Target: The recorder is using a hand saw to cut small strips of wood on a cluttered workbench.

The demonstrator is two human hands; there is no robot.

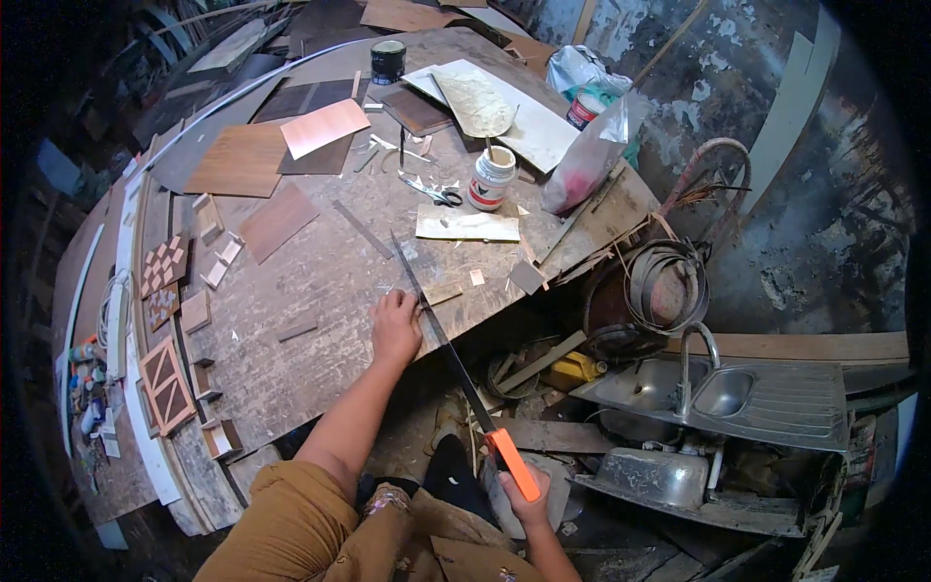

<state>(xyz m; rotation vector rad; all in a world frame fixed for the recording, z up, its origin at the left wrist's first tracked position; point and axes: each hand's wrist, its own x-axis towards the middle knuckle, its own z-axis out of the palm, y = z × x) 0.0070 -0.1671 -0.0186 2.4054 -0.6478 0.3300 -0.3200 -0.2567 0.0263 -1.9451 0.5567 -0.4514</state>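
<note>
My right hand [529,493] is wrapped round the orange handle [512,464] of a hand saw. Its long dark blade [448,351] slants up and away over the near edge of the worktable [320,364]. On the tabletop, my left hand [397,325] is closed, its fingertips pressed down just left of the blade. A short, thin wood strip [443,294] runs from those fingers and pokes out past the blade's right side. The fingers hide its other end. Ahead of the left hand lies a narrow dark strip [363,229], and a small brown one [298,326] lies to its left.
Scissors [433,190] lie by an open white glue jar [492,178]; a dark can [388,61] stands farther back. Veneer sheets [235,160] and small wooden frames [168,385] cover the left side. Below the table's right edge are a steel sink [776,403] and a yellow jug [574,371].
</note>
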